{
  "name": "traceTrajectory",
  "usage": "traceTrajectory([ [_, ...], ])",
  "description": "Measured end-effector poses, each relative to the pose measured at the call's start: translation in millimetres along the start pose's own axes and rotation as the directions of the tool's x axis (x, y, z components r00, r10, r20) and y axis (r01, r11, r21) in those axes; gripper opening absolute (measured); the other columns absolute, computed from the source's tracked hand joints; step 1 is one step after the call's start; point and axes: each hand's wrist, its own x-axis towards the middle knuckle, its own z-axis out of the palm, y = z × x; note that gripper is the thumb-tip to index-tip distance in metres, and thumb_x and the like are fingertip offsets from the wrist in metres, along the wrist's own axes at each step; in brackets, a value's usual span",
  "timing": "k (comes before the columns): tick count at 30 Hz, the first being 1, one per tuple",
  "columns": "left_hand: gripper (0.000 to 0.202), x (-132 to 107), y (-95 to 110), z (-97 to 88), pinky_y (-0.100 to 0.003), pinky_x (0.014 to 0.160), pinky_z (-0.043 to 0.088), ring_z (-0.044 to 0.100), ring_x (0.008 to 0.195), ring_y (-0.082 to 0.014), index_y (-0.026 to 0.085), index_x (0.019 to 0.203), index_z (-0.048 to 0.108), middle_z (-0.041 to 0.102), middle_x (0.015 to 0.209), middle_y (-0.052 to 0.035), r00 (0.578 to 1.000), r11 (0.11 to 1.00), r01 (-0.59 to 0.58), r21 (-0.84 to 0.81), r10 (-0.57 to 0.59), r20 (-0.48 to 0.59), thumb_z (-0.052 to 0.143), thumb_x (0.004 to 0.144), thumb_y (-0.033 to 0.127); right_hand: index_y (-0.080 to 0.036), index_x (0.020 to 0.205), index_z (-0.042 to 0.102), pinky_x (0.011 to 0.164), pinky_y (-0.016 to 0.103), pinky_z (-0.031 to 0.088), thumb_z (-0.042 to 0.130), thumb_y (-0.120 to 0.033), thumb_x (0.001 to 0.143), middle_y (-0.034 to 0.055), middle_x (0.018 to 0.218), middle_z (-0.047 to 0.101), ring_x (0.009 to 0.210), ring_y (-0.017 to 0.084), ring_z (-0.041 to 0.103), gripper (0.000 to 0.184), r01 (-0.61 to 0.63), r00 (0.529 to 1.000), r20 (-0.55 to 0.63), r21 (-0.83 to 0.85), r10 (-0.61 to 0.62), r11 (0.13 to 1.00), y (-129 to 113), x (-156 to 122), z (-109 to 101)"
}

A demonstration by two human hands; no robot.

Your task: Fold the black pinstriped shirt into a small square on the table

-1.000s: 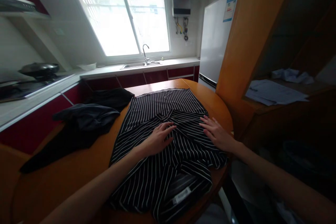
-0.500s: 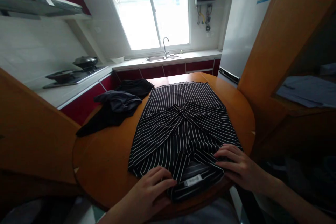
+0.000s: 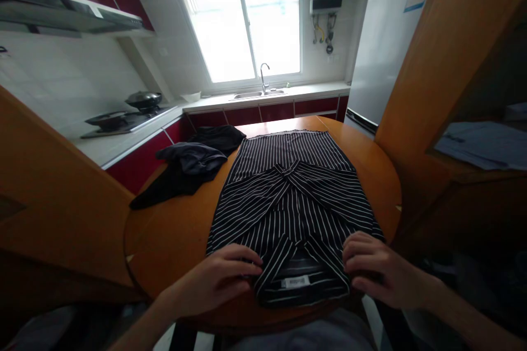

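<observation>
A black shirt with white stripes lies spread on the round wooden table, its sleeves folded inward across the body so the cuffs meet in the middle. Its collar, with a white label inside, faces me at the near edge. My left hand is just left of the collar, fingers stretched and thumb apart, holding nothing. On the other side my right hand rests by the shoulder and collar edge. Its fingers are bent, with a gap to the thumb.
Dark crumpled clothes lie on the table's far left. Beyond are a counter with a sink, a stove with a lidded pan, and a fridge. Folded cloth sits on a shelf at right.
My left hand has drawn back left from the collar, and my right hand's fingers have bent more. The collar looks straighter and rounder, its label more level. The view has shifted slightly.
</observation>
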Motion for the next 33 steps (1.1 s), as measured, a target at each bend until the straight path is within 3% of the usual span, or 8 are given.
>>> traceTrajectory([
  [3, 0.025, 16.4, -31.6, -38.1, -0.033, 0.095, 0.052, 0.066, 0.106, -0.0227, 0.026, 0.112, 0.075, 0.071, 0.114, -0.0072, 0.955, 0.996, 0.080, -0.041, -0.088, -0.283, 0.057, 0.096, 0.036, -0.022, 0.096, 0.070, 0.084, 0.036, 0.052, 0.053, -0.031, 0.096, 0.0084, 0.096, 0.070, 0.093, 0.022, 0.064, 0.019, -0.170, 0.959, -0.223, 0.034, 0.173, 0.985, 32.6, 15.1, -30.7],
  [5, 0.031, 32.3, -63.8, -64.2, -0.034, 0.091, 0.054, 0.069, 0.101, -0.0233, 0.023, 0.110, 0.073, 0.073, 0.110, -0.0069, 0.860, 0.977, 0.168, -0.128, -0.209, -0.466, 0.058, 0.094, 0.045, -0.023, 0.095, 0.071, 0.082, 0.035, 0.053, 0.056, -0.036, 0.093, 0.0082, 0.096, 0.072, 0.090, 0.023, 0.066, 0.020, -0.352, 0.855, -0.388, 0.053, 0.344, 0.935, 66.4, 30.9, -51.8],
  [7, 0.040, 49.6, -99.4, -89.0, -0.035, 0.088, 0.055, 0.070, 0.097, -0.0243, 0.020, 0.112, 0.071, 0.074, 0.108, -0.0078, 0.788, 0.957, 0.228, -0.180, -0.290, -0.544, 0.061, 0.088, 0.051, -0.021, 0.092, 0.072, 0.077, 0.033, 0.054, 0.056, -0.036, 0.089, 0.0077, 0.092, 0.074, 0.085, 0.023, 0.068, 0.022, -0.493, 0.749, -0.458, 0.096, 0.478, 0.865, 105.0, 49.3, -70.0],
  [9, 0.045, 66.7, -133.7, -111.9, -0.036, 0.087, 0.055, 0.071, 0.094, -0.0250, 0.017, 0.107, 0.071, 0.075, 0.103, -0.0090, 0.731, 0.940, 0.304, -0.153, -0.333, -0.596, 0.064, 0.082, 0.054, -0.019, 0.089, 0.073, 0.075, 0.031, 0.053, 0.057, -0.032, 0.086, 0.0075, 0.089, 0.075, 0.082, 0.022, 0.069, 0.021, -0.564, 0.711, -0.467, 0.068, 0.526, 0.823, 143.8, 68.7, -84.5],
  [16, 0.033, 132.9, -219.6, -176.8, -0.027, 0.079, 0.053, 0.071, 0.089, -0.0216, 0.013, 0.105, 0.072, 0.076, 0.099, -0.0098, 0.630, 0.823, 0.568, -0.009, -0.442, -0.639, 0.063, 0.080, 0.033, -0.015, 0.083, 0.076, 0.072, 0.027, 0.050, 0.059, -0.019, 0.079, 0.0107, 0.088, 0.077, 0.079, 0.021, 0.070, 0.018, -0.767, 0.601, -0.442, -0.084, 0.666, 0.636, 258.2, 137.3, -116.1],
  [23, 0.027, 214.8, -284.9, -219.5, -0.026, 0.079, 0.052, 0.071, 0.089, -0.0226, 0.012, 0.103, 0.076, 0.077, 0.101, -0.0113, 0.557, 0.714, 0.700, 0.002, -0.545, -0.627, 0.063, 0.080, 0.017, -0.014, 0.076, 0.076, 0.073, 0.027, 0.051, 0.063, -0.016, 0.075, 0.0121, 0.085, 0.077, 0.079, 0.022, 0.071, 0.013, -0.840, 0.507, -0.443, -0.061, 0.739, 0.540, 344.4, 202.2, -131.1],
  [27, 0.023, 254.9, -324.4, -233.8, -0.024, 0.089, 0.050, 0.069, 0.102, -0.0237, 0.016, 0.099, 0.076, 0.076, 0.108, -0.0101, 0.512, 0.647, 0.762, 0.008, -0.595, -0.619, 0.071, 0.077, 0.020, -0.014, 0.083, 0.077, 0.077, 0.026, 0.051, 0.067, -0.016, 0.074, 0.0108, 0.089, 0.077, 0.083, 0.021, 0.071, 0.013, -0.881, 0.432, -0.430, -0.012, 0.792, 0.474, 387.8, 231.6, -132.5],
  [33, 0.033, 296.7, -370.8, -254.0, -0.028, 0.089, 0.050, 0.067, 0.109, -0.0292, 0.015, 0.098, 0.074, 0.072, 0.117, -0.0157, 0.432, 0.545, 0.838, -0.011, -0.676, -0.598, 0.082, 0.071, 0.032, -0.013, 0.081, 0.073, 0.085, 0.032, 0.053, 0.077, -0.019, 0.071, 0.0125, 0.090, 0.075, 0.089, 0.025, 0.069, 0.012, -0.938, 0.291, -0.426, 0.050, 0.857, 0.343, 443.4, 259.9, -138.9],
])
